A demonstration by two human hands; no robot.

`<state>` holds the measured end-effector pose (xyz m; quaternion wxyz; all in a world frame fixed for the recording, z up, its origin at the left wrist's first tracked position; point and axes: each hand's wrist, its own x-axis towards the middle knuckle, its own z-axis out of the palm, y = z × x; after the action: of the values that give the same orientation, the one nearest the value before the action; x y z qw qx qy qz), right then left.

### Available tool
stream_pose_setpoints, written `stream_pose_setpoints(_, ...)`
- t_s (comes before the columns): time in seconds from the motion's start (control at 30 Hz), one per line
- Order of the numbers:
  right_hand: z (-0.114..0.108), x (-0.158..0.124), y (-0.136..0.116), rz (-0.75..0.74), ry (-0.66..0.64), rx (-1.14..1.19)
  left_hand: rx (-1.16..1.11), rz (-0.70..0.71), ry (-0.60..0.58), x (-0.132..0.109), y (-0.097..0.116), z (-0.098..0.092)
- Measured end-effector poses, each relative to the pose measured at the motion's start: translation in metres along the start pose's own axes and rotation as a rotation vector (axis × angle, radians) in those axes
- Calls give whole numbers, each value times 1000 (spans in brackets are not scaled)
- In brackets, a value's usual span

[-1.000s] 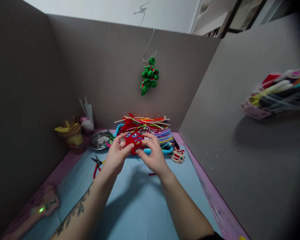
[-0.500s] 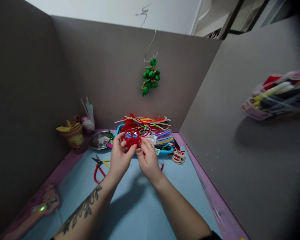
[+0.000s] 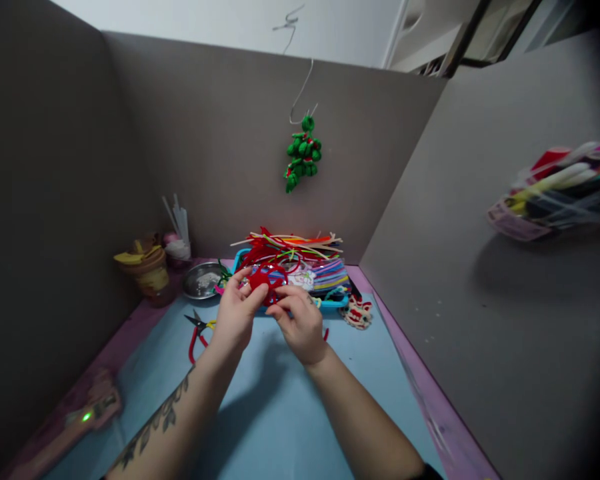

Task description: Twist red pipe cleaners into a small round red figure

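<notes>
Over the front of the craft tray, my left hand pinches a red pipe-cleaner piece between thumb and fingers. The piece looks fuzzy, with a filled middle and open loops around it. My right hand has its thumb and fingers closed at the lower right edge of the same piece. Part of the piece is covered by my fingers. Behind it, the blue tray holds red, orange, purple and other coloured pipe cleaners.
Red-handled cutters lie left of my left wrist, beside a metal dish with small white bits. A glue gun with a green light sits front left. A beige-and-red figure lies right of the tray. A green ornament hangs behind.
The red piece has turned between my hands, and its loops now face up and right. My right hand has shifted its pinch to the lower right edge; my left hand moved slightly left.
</notes>
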<state>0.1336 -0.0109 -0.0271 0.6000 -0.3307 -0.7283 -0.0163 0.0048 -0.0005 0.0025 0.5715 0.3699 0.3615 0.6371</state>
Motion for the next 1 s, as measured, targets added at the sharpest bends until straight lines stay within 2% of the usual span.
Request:
stream_pose_setpoints(0.2, 0, 3, -9, 165, 58, 40, 13, -1, -71, -2, 0, 0)
stream_pose_setpoints(0.3, 0, 3, -11, 149, 77, 34, 19, 20, -89, -2, -1, -1)
stream_pose_setpoints(0.43, 0, -1, -9, 45, 131, -21, 1, 12, -92, -1, -1, -2)
stream_pose_setpoints(0.6, -2, -2, -5, -69, 1, -101, -8, -37, -76, -1, 2, -2)
stream_pose_setpoints(1.0, -12, 9, 3, -74, -95, -158, -2, -42, -46, -1, 7, 0)
